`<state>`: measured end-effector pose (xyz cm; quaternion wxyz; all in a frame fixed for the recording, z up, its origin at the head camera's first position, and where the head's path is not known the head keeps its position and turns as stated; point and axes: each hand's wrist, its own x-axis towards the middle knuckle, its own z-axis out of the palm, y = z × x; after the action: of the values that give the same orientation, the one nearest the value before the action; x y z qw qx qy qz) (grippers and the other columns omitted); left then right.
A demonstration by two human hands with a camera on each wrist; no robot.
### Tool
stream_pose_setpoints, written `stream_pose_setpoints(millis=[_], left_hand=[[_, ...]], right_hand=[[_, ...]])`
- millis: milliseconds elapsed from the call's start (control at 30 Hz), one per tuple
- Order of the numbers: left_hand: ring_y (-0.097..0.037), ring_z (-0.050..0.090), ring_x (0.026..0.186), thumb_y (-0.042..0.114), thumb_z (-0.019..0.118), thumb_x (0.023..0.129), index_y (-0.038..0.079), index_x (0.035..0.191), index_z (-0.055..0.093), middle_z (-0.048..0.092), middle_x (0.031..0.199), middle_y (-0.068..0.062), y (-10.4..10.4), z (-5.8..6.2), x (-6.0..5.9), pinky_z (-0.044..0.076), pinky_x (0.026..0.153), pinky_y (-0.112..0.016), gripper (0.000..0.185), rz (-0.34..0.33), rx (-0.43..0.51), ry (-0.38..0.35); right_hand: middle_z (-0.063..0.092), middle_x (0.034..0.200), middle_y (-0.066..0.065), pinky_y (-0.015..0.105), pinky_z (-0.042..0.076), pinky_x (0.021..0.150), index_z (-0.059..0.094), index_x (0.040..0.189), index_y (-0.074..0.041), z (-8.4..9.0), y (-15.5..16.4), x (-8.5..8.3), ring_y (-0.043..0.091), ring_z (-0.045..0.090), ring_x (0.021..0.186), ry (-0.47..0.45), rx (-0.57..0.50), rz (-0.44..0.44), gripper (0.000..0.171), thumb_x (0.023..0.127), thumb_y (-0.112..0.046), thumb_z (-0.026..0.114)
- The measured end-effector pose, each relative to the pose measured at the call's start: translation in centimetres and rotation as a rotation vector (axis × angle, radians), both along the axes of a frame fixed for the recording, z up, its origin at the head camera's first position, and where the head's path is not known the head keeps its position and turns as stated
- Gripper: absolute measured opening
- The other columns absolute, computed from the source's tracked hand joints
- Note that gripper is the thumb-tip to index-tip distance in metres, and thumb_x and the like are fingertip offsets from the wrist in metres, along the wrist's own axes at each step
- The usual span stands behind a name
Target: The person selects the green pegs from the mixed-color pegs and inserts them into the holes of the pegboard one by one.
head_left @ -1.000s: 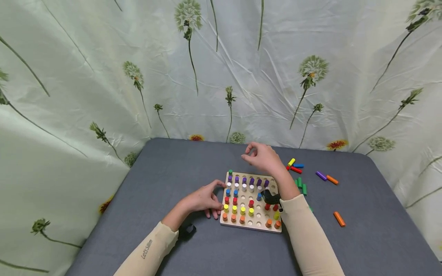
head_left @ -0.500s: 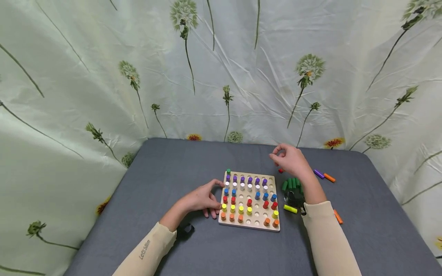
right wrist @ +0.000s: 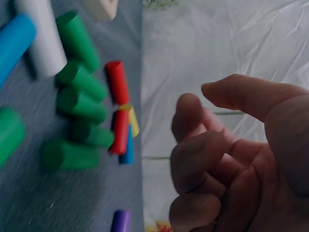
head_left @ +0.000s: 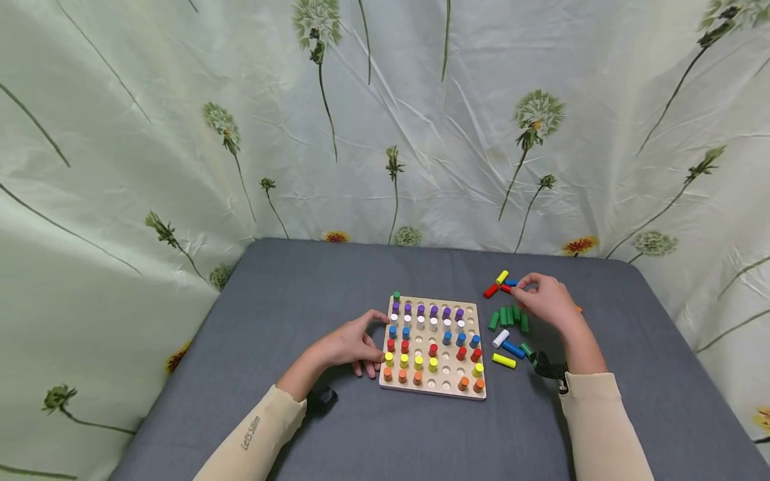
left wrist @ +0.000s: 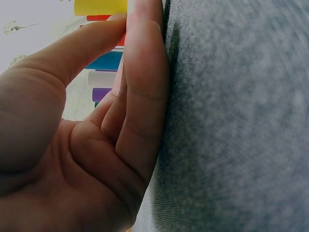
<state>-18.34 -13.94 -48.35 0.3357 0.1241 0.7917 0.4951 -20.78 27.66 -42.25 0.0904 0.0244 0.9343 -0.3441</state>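
Note:
A pale wooden pegboard [head_left: 433, 393] stands on the table, with coloured pegs upright in rows. My left hand [head_left: 345, 344] rests at its left edge, a fingertip by the white peg and another by the yellow peg [left wrist: 100, 7]. Its lower fingers lie along the cloth in the left wrist view. My right hand [head_left: 549, 302] hovers beside loose pegs at the right, fingers loosely bent and a gap below the thumb tip. Nothing shows between those fingers in the right wrist view. Near them lie red pegs [right wrist: 117, 82], a yellow peg [head_left: 502, 276] and green pegs [head_left: 510, 316].
A white peg [head_left: 500, 339], a blue peg [head_left: 513, 349] and another yellow peg [head_left: 504, 361] lie right of the board. One purple peg [right wrist: 120, 222] shows near my right hand. A flower-patterned curtain [head_left: 349, 187] hangs behind the grey table [head_left: 301, 294].
My right hand has moved right, from above the board's far edge to the loose pegs, uncovering the board's right side. My left hand has stayed at the board's left edge.

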Motion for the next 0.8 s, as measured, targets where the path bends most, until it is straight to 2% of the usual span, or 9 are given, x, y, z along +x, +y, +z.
stream_pose_setpoints(millis=[167, 400, 600, 800], left_hand=[[-0.015, 0.073, 0.060, 0.010, 0.076, 0.096, 0.020, 0.150, 0.040, 0.079, 0.081, -0.009, 0.0, 0.0, -0.1, 0.059, 0.051, -0.032, 0.066, -0.001, -0.003, -0.003], [-0.015, 0.073, 0.059, 0.010, 0.077, 0.095, 0.021, 0.150, 0.040, 0.079, 0.081, -0.009, -0.1, 0.0, -0.1, 0.059, 0.050, -0.031, 0.067, -0.001, -0.013, -0.005], [-0.015, 0.073, 0.059, 0.011, 0.077, 0.095, 0.020, 0.151, 0.040, 0.079, 0.081, -0.009, 0.0, 0.0, -0.1, 0.058, 0.050, -0.030, 0.068, 0.003, -0.013, -0.007], [-0.015, 0.073, 0.060, 0.012, 0.078, 0.096, 0.020, 0.151, 0.040, 0.079, 0.080, -0.008, 0.1, 0.0, 0.0, 0.058, 0.051, -0.029, 0.067, 0.010, -0.029, 0.002]], right_hand=[[0.068, 0.069, 0.001, 0.033, 0.044, 0.062, 0.061, 0.108, 0.000, -0.8, 1.3, 0.4, 0.016, 0.056, 0.061, -0.068, 0.053, -0.001, 0.030, 0.104, -0.030, 0.059], [0.067, 0.073, 0.002, 0.032, 0.043, 0.065, 0.063, 0.101, 0.000, -1.5, 2.6, 0.8, 0.018, 0.058, 0.068, -0.143, 0.100, -0.051, 0.031, 0.105, -0.030, 0.059], [0.061, 0.070, 0.001, 0.032, 0.041, 0.062, 0.064, 0.091, -0.004, -2.2, 3.7, 0.6, 0.017, 0.053, 0.065, -0.221, 0.094, -0.023, 0.034, 0.105, -0.035, 0.061], [0.064, 0.070, 0.000, 0.030, 0.043, 0.059, 0.065, 0.093, -0.003, -2.8, 3.9, 0.5, 0.015, 0.054, 0.063, -0.266, 0.093, 0.008, 0.033, 0.103, -0.034, 0.062]])
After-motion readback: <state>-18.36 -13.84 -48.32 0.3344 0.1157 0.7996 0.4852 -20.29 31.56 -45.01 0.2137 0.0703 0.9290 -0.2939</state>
